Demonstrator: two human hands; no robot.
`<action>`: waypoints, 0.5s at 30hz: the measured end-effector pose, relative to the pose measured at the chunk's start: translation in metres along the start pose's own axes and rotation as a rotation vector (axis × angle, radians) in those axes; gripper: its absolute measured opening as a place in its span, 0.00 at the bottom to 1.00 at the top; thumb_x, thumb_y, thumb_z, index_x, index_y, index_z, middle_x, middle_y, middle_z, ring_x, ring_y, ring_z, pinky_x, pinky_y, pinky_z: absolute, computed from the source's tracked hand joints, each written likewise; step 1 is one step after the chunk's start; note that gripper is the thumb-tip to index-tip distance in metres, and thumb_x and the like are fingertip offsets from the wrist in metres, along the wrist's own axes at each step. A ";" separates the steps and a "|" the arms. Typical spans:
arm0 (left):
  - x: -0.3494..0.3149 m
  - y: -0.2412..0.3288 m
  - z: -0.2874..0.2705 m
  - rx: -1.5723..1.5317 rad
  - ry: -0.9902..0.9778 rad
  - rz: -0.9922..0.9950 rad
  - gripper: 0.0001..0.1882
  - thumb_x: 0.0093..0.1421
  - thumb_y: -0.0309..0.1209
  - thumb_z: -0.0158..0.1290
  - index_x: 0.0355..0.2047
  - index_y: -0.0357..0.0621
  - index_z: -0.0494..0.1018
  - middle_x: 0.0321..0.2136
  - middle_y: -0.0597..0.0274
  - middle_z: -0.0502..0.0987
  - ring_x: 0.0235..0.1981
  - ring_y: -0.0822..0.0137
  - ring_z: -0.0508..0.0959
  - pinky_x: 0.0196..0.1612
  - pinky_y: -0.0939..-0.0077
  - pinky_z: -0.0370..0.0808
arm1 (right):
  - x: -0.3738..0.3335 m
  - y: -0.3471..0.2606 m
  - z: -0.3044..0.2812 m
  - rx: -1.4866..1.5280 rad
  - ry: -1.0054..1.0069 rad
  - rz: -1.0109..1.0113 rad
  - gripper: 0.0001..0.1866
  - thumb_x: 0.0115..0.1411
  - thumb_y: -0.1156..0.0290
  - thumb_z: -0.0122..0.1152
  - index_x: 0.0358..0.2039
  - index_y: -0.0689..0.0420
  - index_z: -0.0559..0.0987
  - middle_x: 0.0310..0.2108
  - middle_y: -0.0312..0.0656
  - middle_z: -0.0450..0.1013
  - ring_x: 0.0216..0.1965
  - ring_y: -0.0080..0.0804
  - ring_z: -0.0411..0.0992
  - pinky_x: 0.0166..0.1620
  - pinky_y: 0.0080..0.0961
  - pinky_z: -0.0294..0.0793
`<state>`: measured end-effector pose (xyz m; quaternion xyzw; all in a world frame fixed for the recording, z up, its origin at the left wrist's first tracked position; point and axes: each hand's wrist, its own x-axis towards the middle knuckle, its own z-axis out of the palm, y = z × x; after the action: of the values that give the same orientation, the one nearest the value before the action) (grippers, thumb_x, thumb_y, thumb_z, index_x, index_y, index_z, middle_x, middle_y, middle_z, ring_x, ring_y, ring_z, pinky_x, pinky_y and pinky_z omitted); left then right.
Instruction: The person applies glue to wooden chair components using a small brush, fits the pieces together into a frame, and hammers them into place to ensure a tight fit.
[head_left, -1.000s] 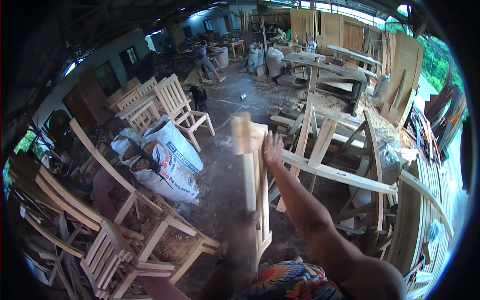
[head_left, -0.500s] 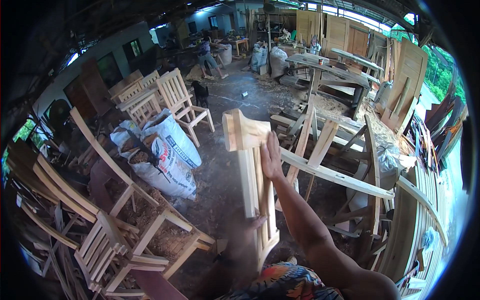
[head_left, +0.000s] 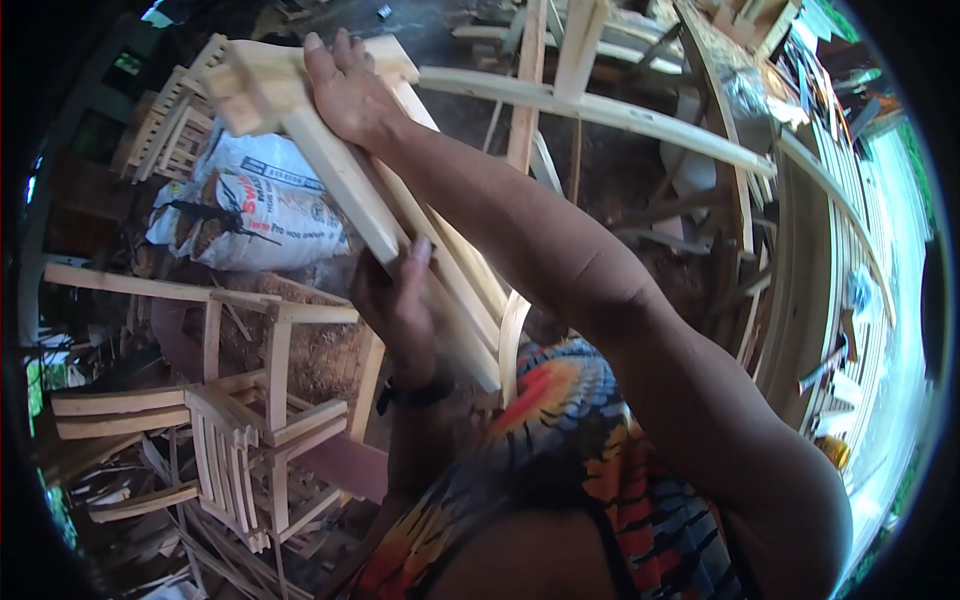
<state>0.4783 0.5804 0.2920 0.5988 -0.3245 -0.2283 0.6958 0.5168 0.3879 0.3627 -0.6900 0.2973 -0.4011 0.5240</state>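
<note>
A pale wooden chair back (head_left: 340, 185), with long parallel slats under a thick shaped top rail (head_left: 258, 85), is held slantwise in front of me. Its top rail is at the upper left, and the lower end comes close to my body. Over the top rail lies my right hand (head_left: 348, 98), palm on the wood and fingers bent across it. My left hand (head_left: 402, 305), blurred and in shadow, grips the slats partway down, thumb showing on the near side and its other fingers mostly hidden. A dark band (head_left: 415, 395) circles the left wrist.
A stuffed white sack (head_left: 265, 215) stands beyond the chair back. Unfinished wooden chair frames (head_left: 280, 370) crowd the left side, with scrap strips beneath. A long light beam (head_left: 600, 110) crosses ahead on the right. Long boards (head_left: 820, 290) line the right edge.
My view has tipped downward. The chair back has gone from nearly upright to slanting, its top rail leaning left. Both hands have stayed on it.
</note>
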 end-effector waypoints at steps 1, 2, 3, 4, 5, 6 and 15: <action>0.001 -0.002 0.002 -0.031 0.012 0.021 0.15 0.63 0.30 0.58 0.44 0.28 0.77 0.33 0.58 0.80 0.30 0.66 0.77 0.39 0.71 0.74 | -0.005 0.022 -0.002 -0.052 -0.009 -0.031 0.45 0.73 0.39 0.29 0.76 0.64 0.48 0.77 0.63 0.39 0.78 0.58 0.35 0.77 0.50 0.34; -0.001 -0.003 0.001 -0.062 0.023 0.041 0.15 0.64 0.30 0.55 0.45 0.27 0.77 0.34 0.57 0.80 0.31 0.63 0.77 0.41 0.68 0.74 | -0.014 0.045 -0.004 -0.103 -0.018 -0.061 0.44 0.73 0.40 0.30 0.76 0.64 0.48 0.77 0.63 0.40 0.78 0.59 0.35 0.77 0.51 0.33; 0.003 -0.004 -0.002 0.025 0.015 0.085 0.16 0.63 0.30 0.55 0.44 0.27 0.77 0.31 0.55 0.80 0.31 0.63 0.78 0.40 0.68 0.75 | -0.045 0.069 -0.004 -0.178 0.056 -0.019 0.43 0.74 0.42 0.31 0.76 0.64 0.49 0.77 0.63 0.41 0.78 0.59 0.35 0.77 0.52 0.32; 0.008 -0.006 -0.006 0.036 0.031 0.108 0.16 0.62 0.31 0.56 0.44 0.27 0.77 0.28 0.55 0.80 0.31 0.64 0.78 0.39 0.69 0.75 | -0.079 0.096 -0.008 -0.275 0.019 -0.044 0.43 0.74 0.42 0.33 0.76 0.64 0.49 0.77 0.61 0.42 0.79 0.58 0.34 0.77 0.52 0.31; 0.015 -0.009 -0.009 0.027 0.062 0.131 0.17 0.62 0.31 0.57 0.44 0.27 0.77 0.29 0.55 0.80 0.31 0.64 0.78 0.39 0.70 0.75 | -0.118 0.127 -0.012 -0.348 -0.037 -0.033 0.43 0.74 0.42 0.34 0.76 0.63 0.47 0.78 0.59 0.40 0.79 0.56 0.32 0.77 0.52 0.31; 0.022 -0.017 -0.007 0.014 0.087 0.146 0.17 0.61 0.32 0.57 0.44 0.27 0.77 0.29 0.54 0.80 0.31 0.65 0.78 0.39 0.71 0.75 | -0.162 0.164 -0.021 -0.384 -0.090 0.000 0.44 0.74 0.41 0.34 0.76 0.62 0.46 0.78 0.58 0.38 0.79 0.54 0.31 0.77 0.52 0.30; 0.076 0.007 -0.016 -0.292 0.097 0.160 0.15 0.56 0.25 0.57 0.43 0.30 0.75 0.35 0.56 0.77 0.35 0.64 0.76 0.43 0.69 0.75 | -0.270 0.305 -0.142 -0.529 0.106 0.352 0.35 0.74 0.50 0.40 0.70 0.64 0.58 0.74 0.60 0.49 0.76 0.59 0.44 0.76 0.48 0.43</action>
<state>0.5410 0.5391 0.3115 0.4739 -0.3006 -0.1880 0.8061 0.2620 0.4602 0.0227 -0.7184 0.5329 -0.2486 0.3715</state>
